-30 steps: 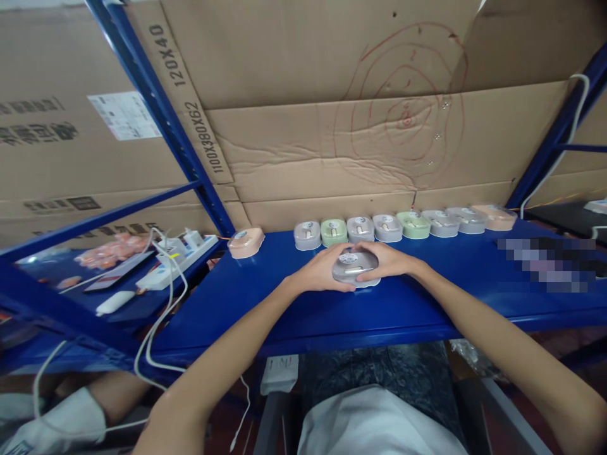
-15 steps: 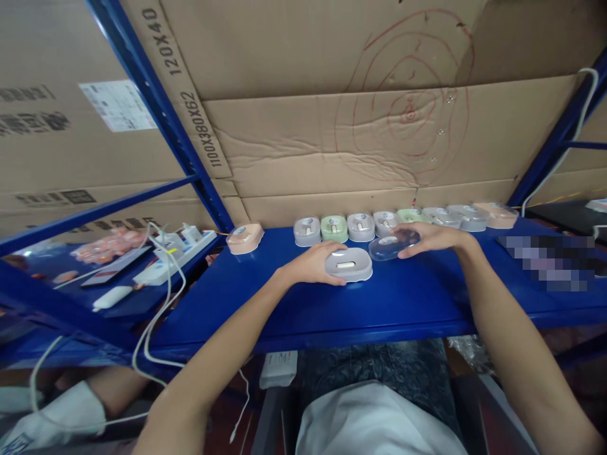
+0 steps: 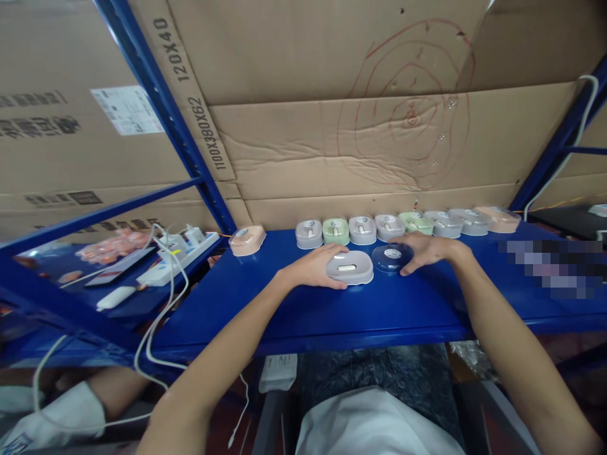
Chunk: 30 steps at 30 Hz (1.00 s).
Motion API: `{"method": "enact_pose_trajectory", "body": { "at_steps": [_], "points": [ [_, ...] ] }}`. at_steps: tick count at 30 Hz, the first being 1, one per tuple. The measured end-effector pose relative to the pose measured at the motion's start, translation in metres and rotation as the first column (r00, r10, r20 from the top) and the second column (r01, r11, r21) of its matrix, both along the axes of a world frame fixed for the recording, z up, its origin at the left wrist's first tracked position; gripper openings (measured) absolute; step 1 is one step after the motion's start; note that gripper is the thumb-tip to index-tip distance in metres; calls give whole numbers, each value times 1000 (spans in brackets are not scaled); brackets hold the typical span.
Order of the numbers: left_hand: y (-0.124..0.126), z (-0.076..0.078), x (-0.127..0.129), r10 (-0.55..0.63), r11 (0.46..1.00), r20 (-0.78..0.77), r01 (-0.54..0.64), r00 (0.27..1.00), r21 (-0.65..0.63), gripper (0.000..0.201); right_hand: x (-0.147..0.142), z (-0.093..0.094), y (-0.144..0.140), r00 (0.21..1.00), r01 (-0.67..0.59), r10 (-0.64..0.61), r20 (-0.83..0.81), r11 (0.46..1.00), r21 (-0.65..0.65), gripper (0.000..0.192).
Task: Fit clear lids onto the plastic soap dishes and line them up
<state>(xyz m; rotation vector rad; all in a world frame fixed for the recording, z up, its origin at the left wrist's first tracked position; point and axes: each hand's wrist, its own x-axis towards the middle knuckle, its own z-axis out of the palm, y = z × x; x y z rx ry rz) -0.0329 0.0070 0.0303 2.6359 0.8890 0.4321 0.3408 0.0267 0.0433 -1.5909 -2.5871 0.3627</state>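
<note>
My left hand (image 3: 317,266) rests on the left end of a grey oval case base (image 3: 349,268) that lies uncovered on the blue shelf (image 3: 360,309), a small white piece showing in its middle. My right hand (image 3: 425,249) lies on the shelf with its fingers on the right edge of a clear plastic lid (image 3: 391,258), which sits flat just right of the base. Behind both hands stands a row of closed grey, green and peach cases (image 3: 408,224) along the cardboard wall.
A single peach case (image 3: 246,240) stands apart at the back left. A white power strip (image 3: 177,254) with cables lies on the lower left shelf, beside a phone and a white oblong object. A blurred dark patch covers the shelf's right end. Cardboard boxes fill the back.
Both hands held the closed grey case a second ago. My right hand lifted the clear lid off, carried it right, and has now set it down flat beside the base.
</note>
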Motion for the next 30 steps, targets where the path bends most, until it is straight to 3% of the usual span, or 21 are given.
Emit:
{"method": "enact_pose_trajectory", "body": {
  "at_steps": [3, 6, 11, 25, 30],
  "points": [
    [0, -2, 0, -3, 1000, 8, 3, 1000, 5, 88, -22, 1, -9, 985, -82, 89, -146, 995, 52, 103],
    [2, -6, 0, -7, 1000, 26, 7, 1000, 15, 88, -58, -4, -18, 902, -215, 277, -332, 953, 212, 90],
    [3, -9, 1, -3, 1000, 57, 2, 998, 17, 86, -97, -23, -25, 849, -310, 396, -351, 910, 277, 89],
    [3, -11, 3, 24, 1000, 59, -24, 998, 1, 88, -102, -35, -21, 816, -325, 415, -402, 905, 273, 87],
    [3, -14, 6, 51, 999, 87, -50, 995, -7, 87, -101, -40, -18, 835, -300, 396, -382, 910, 287, 76]
  ]
}}
